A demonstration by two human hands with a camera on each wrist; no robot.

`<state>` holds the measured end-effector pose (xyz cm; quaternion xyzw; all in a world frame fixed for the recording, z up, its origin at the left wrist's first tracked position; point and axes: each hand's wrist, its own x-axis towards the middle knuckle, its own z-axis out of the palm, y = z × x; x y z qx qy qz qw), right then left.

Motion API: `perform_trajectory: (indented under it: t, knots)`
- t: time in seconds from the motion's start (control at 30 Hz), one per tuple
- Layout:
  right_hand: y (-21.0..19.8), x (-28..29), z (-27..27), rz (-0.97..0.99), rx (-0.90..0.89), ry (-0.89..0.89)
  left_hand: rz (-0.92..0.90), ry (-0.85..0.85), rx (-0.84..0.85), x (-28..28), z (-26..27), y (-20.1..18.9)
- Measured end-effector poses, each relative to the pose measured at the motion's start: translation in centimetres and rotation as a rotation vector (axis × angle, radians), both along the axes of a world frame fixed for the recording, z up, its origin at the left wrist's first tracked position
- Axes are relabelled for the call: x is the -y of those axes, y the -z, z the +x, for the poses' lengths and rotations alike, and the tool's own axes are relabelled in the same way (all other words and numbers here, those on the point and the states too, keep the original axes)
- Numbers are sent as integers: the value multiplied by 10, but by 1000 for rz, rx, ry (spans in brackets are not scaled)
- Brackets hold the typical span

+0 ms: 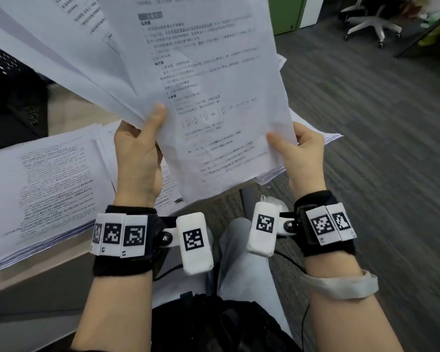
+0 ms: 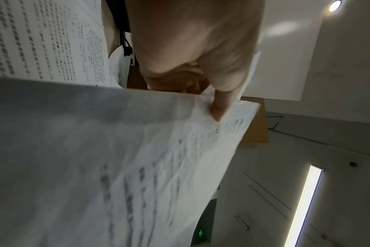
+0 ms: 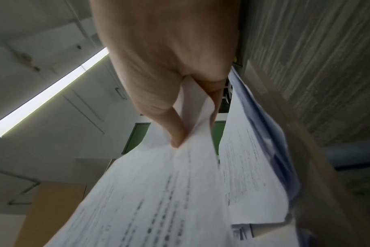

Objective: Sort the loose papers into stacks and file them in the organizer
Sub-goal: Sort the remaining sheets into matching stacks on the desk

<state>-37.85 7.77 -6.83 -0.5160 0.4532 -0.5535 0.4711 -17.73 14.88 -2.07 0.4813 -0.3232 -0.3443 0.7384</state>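
I hold printed white papers up in front of me. My left hand (image 1: pixel 140 146) grips a fanned bundle of sheets (image 1: pixel 69 54) at its lower corner, thumb on top. My right hand (image 1: pixel 300 151) pinches the right edge of the front sheet (image 1: pixel 208 97), thumb on its face. The left wrist view shows my left hand (image 2: pixel 201 70) with its thumb pressed on the paper (image 2: pixel 116 150). In the right wrist view my right hand (image 3: pixel 175 117) pinches the sheet (image 3: pixel 158 192) between thumb and fingers. A black mesh organizer (image 1: pixel 8 80) stands at the far left.
A thick stack of printed pages (image 1: pixel 54 189) lies on the desk (image 1: pixel 36 280) at the left. More loose sheets (image 1: pixel 315 146) lie under my right hand. Grey carpet (image 1: pixel 379 148) spreads to the right, with an office chair base (image 1: pixel 374 24) far back.
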Motion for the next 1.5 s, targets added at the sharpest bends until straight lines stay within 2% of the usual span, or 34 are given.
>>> perform_trajectory:
  t: [0.17, 0.3, 0.4, 0.53, 0.77, 1.07, 1.23, 1.33, 1.4, 1.5]
  knots:
    - [0, 5, -4, -6, -24, 81, 65, -66, 46, 1, 1, 2]
    - [5, 20, -16, 27, -6, 274, 93, -180, 75, 1, 9, 5]
    - [12, 31, -24, 74, -58, 363, 25, -298, 107, 1, 15, 6]
    - [14, 39, -26, 117, -226, 391, -126, -437, 138, 2, 19, 6]
    - [0, 53, -27, 57, -421, 466, -140, -460, 208, 6, 21, 7]
    - [12, 60, -26, 44, -369, 555, -91, -445, 199, 9, 23, 9]
    - [21, 47, -17, -19, -553, 555, -36, -397, 164, 11, 25, 11]
    - [13, 36, -7, -122, -467, 509, -54, -357, 116, 9, 22, 9]
    - [2, 28, 3, -171, -359, 380, -71, -329, 90, 7, 22, 8]
    - [-10, 18, 17, -129, -322, 149, -91, -252, 63, 4, 23, 7]
